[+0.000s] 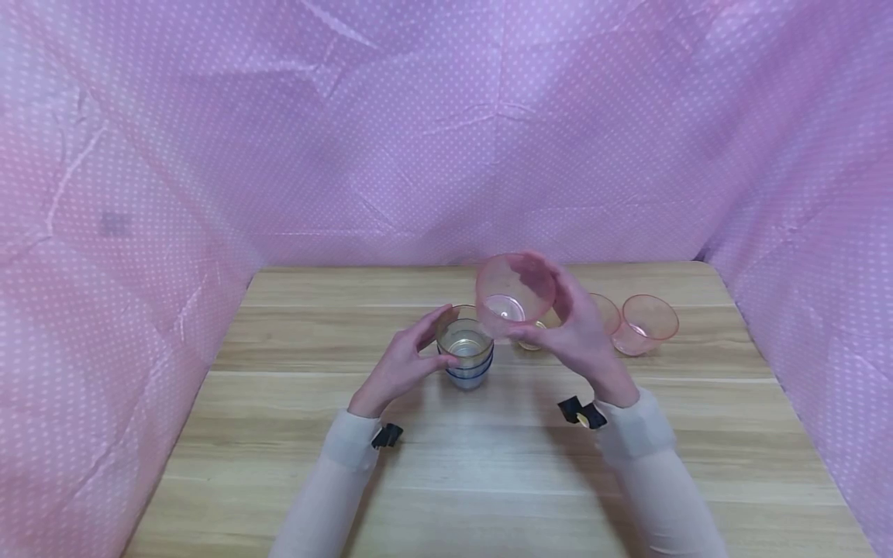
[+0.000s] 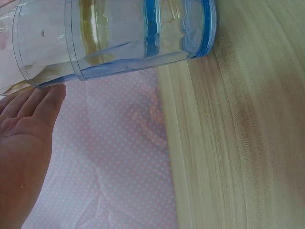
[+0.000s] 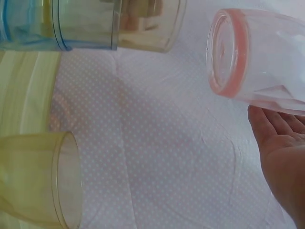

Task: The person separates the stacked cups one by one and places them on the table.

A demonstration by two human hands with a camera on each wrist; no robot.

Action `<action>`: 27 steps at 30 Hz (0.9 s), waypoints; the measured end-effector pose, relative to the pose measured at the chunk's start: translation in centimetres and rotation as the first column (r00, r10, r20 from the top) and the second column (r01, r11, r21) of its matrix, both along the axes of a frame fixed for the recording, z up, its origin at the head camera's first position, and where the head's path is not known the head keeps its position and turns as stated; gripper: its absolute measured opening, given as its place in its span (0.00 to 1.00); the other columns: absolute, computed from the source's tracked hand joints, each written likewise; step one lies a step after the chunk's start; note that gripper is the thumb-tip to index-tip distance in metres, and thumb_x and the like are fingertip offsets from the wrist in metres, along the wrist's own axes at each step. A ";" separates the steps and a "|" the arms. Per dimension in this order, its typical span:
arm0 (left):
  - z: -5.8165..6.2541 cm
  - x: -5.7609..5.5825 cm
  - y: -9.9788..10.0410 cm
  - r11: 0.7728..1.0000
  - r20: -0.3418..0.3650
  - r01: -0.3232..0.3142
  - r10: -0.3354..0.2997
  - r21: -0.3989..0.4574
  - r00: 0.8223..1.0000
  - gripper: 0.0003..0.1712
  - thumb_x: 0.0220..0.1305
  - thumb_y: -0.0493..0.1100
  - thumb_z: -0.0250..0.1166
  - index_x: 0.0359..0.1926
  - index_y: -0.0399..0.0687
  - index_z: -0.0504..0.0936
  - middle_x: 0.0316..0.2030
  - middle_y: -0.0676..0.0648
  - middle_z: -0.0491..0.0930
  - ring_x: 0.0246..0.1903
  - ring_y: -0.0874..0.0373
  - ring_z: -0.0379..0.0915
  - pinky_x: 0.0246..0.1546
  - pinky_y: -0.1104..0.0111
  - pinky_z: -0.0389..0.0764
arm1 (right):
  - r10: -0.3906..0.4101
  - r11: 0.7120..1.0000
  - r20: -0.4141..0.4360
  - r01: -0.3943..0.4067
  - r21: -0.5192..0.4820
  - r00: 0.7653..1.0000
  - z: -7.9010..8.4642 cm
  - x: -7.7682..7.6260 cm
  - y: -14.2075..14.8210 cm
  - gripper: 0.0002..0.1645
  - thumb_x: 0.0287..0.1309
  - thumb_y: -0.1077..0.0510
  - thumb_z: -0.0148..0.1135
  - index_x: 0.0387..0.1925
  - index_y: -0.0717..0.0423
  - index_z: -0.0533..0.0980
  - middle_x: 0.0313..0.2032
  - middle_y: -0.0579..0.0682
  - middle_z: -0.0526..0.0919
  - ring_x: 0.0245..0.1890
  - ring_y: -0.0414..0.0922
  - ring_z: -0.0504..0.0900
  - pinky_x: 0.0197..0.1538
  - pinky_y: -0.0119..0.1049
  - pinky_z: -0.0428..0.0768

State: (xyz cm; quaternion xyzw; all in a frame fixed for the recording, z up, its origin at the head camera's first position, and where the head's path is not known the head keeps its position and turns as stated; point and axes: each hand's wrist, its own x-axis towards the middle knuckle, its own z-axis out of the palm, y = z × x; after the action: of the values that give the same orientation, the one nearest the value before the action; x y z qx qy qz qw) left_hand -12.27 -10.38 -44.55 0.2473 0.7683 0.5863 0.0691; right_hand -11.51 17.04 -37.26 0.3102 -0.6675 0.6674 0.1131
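One pink tumbler [image 1: 516, 288] aloft in my curled right hand [image 1: 580, 335] could topple the tumbler stack [image 1: 469, 369] my left hand [image 1: 399, 358] grips if it strikes off-centre.

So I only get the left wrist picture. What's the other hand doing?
Observer: The right hand is holding a pink cup.
Operator: Ooh! Is it in my stack?
Observer: No, the right wrist view shows a gap between that cup and the stack.
Operator: Any more pink ones?
Observer: Yes, two more pink cups stand on the table, toward the right in the head view.
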 end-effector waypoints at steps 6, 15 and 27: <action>0.0 0.1 0.1 1.000 -0.001 -0.001 0.001 0.003 1.000 0.51 0.56 0.32 0.77 0.77 0.38 0.63 0.72 0.42 0.71 0.72 0.50 0.66 0.73 0.66 0.65 | -0.034 0.999 -0.017 0.034 -0.042 0.999 0.2 0.2 1.2 0.58 0.46 0.51 0.84 0.72 0.70 0.63 0.66 0.59 0.77 0.67 0.51 0.74 0.72 0.40 0.71; 0.0 0.4 0.2 1.000 0.003 -0.003 0.003 0.004 1.000 0.51 0.56 0.32 0.77 0.78 0.39 0.62 0.72 0.42 0.70 0.72 0.50 0.65 0.74 0.65 0.65 | -0.076 0.993 0.006 0.076 -0.088 0.997 0.6 0.8 3.2 0.57 0.41 0.65 0.85 0.72 0.68 0.65 0.66 0.61 0.77 0.67 0.53 0.74 0.71 0.42 0.72; -0.1 0.6 0.3 1.000 -0.002 -0.008 0.008 -0.010 1.000 0.50 0.57 0.33 0.77 0.77 0.36 0.62 0.73 0.43 0.70 0.72 0.49 0.65 0.74 0.63 0.65 | -0.087 0.981 -0.028 0.081 -0.175 0.996 0.5 1.2 5.0 0.53 0.43 0.70 0.83 0.71 0.70 0.66 0.64 0.62 0.78 0.67 0.53 0.74 0.71 0.41 0.72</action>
State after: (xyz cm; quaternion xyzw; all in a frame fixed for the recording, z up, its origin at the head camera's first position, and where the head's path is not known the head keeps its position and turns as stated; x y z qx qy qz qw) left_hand -11.64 -10.09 -44.69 0.2444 0.7723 0.5825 0.0671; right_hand -10.27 22.08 -36.81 0.2825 -0.6173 0.7120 0.1794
